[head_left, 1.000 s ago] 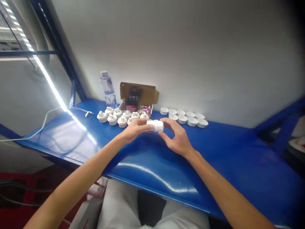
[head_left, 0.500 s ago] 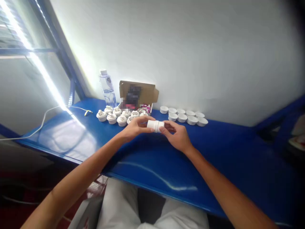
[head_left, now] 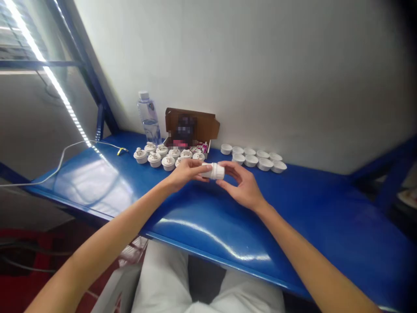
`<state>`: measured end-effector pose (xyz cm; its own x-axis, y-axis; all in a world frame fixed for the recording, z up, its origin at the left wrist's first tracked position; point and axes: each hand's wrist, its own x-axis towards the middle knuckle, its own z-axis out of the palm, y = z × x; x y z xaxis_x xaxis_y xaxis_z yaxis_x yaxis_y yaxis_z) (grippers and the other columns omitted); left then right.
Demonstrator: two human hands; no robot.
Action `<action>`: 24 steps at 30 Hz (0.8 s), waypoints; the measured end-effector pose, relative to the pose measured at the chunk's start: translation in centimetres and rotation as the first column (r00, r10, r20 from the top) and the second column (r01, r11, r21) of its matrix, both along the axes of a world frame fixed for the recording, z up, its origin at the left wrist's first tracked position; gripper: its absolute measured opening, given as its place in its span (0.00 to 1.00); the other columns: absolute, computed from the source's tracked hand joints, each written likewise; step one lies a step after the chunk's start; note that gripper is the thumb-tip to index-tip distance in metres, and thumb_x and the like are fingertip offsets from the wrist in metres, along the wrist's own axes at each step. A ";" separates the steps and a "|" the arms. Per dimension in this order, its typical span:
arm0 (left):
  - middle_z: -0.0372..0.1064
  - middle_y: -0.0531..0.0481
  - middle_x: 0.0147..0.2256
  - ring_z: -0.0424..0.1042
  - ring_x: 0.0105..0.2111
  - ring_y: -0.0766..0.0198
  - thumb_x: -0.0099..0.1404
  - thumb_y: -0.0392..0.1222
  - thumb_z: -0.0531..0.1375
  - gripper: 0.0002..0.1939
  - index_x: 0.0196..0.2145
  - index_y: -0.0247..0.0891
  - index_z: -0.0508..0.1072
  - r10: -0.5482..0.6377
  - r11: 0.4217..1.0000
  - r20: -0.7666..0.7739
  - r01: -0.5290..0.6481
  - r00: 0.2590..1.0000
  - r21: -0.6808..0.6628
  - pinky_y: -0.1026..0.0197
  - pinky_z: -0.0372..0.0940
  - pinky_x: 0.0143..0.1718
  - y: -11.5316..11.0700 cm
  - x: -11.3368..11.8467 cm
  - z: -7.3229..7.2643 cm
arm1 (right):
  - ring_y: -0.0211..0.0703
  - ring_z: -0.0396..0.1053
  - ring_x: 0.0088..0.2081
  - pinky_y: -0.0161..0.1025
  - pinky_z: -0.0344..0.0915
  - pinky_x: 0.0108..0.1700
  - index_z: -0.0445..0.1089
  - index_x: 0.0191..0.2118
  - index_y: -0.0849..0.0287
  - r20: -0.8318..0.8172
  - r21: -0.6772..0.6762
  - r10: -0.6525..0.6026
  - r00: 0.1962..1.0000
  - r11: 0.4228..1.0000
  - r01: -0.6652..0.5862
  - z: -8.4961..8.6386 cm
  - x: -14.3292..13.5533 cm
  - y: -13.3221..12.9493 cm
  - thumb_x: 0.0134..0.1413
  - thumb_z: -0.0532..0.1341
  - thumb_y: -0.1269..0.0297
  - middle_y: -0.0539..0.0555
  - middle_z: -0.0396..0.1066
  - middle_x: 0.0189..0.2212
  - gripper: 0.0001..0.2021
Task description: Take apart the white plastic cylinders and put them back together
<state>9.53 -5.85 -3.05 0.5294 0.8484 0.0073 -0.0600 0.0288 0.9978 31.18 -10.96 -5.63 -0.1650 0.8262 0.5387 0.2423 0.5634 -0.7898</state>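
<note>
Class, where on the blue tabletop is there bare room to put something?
Bare: between white cups and the right blue post; between left forearm and right forearm, behind the front edge; between cable and left forearm. Crowded: back left, with bottle, open box and knobbed white pieces.

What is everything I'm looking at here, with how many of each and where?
White cylinder: one, white, between the hands
Round pieces with raised tops: at least nine, white, table's left half
Shallow cups: nine, white, right of the box
Box: one, brown inside, open, against the wall
Box contents: uncountable, dark and pink, inside
Bottle: one, clear bluish, white cap, left of box
Cable: one, white, far left
Table: one, blue, below hands
Light strip: one, white, upper left
Wall: one, pale grey, behind
Trousers: one pair, pale, bottom
Left hand, right hand: two, bare, centre
</note>
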 end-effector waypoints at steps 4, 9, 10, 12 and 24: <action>0.77 0.43 0.36 0.76 0.36 0.60 0.56 0.52 0.73 0.23 0.41 0.30 0.80 0.005 0.998 -0.003 -0.005 1.000 0.058 0.57 0.72 0.42 -0.1 0.0 0.0 | 0.53 0.79 0.48 0.52 0.75 0.55 0.72 0.53 0.54 0.004 -0.058 -0.048 0.999 0.997 0.048 0.0 0.1 -0.1 0.54 0.72 0.54 0.56 0.79 0.48 0.23; 0.76 0.44 0.44 0.76 0.43 0.58 0.49 0.43 0.77 0.28 0.46 0.35 0.77 -0.048 0.987 0.031 0.043 0.998 0.155 0.56 0.69 0.48 -0.4 0.0 0.1 | 0.53 0.80 0.33 0.50 0.80 0.40 0.75 0.45 0.57 -0.101 -0.261 -0.091 0.991 0.963 0.061 -0.3 0.2 0.2 0.56 0.68 0.45 0.56 0.81 0.34 0.21; 0.76 0.44 0.45 0.75 0.44 0.58 0.49 0.44 0.77 0.28 0.46 0.35 0.77 -0.051 0.987 0.044 0.043 0.998 0.157 0.56 0.69 0.49 -0.5 0.1 0.1 | 0.53 0.80 0.33 0.50 0.80 0.39 0.75 0.44 0.58 -0.117 -0.273 -0.088 0.989 0.961 0.053 -0.3 0.2 0.3 0.56 0.68 0.44 0.56 0.81 0.33 0.21; 0.75 0.44 0.47 0.75 0.46 0.58 0.52 0.46 0.75 0.26 0.47 0.36 0.76 -0.011 0.986 0.056 0.002 0.998 0.168 0.57 0.69 0.49 -0.5 0.2 0.1 | 0.53 0.81 0.37 0.50 0.80 0.42 0.75 0.45 0.57 -0.127 -0.251 -0.079 0.989 0.967 0.045 -0.3 0.1 0.4 0.55 0.69 0.45 0.56 0.82 0.36 0.21; 0.73 0.47 0.21 0.74 0.19 0.64 0.64 0.67 0.62 0.29 0.36 0.33 0.73 0.031 0.999 -0.158 -0.028 0.987 0.025 0.65 0.65 0.21 0.0 0.1 -0.1 | 0.53 0.76 0.53 0.54 0.71 0.61 0.72 0.53 0.54 -0.072 -0.025 -0.016 0.997 1.000 0.015 -0.5 -0.3 0.1 0.53 0.72 0.57 0.57 0.77 0.51 0.23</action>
<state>9.67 -5.83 -3.19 0.5000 0.8642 -0.0555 0.0985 0.0069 0.9951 30.84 -10.84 -6.11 -0.1134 0.8412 0.5287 0.1925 0.5407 -0.8189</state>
